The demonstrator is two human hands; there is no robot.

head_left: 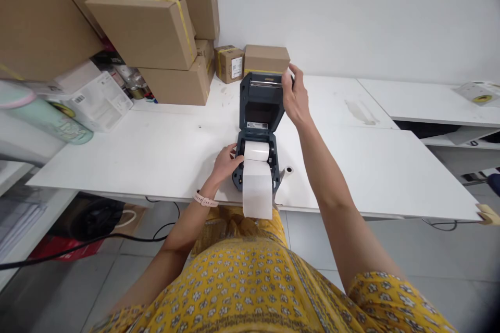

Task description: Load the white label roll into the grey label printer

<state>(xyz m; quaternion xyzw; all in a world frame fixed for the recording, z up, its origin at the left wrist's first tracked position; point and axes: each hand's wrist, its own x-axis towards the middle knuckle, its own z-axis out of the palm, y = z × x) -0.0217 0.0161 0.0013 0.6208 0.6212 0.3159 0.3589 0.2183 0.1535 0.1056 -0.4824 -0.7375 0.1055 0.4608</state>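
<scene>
A dark grey label printer stands on the white table with its lid raised. Inside its base lies a roll of white labels. From the roll a loose label strip runs toward me and hangs past the table's front edge. My left hand grips the left side of the base, thumb at the inner rim beside the roll. My right hand is closed on the upper right edge of the lid, thumb near the metal bar; some fingers are hidden behind it.
Cardboard boxes are stacked at the back left, and a low box stands behind the printer. A small white roll lies right of the base. At the far left are a mint-green bottle and a white carton.
</scene>
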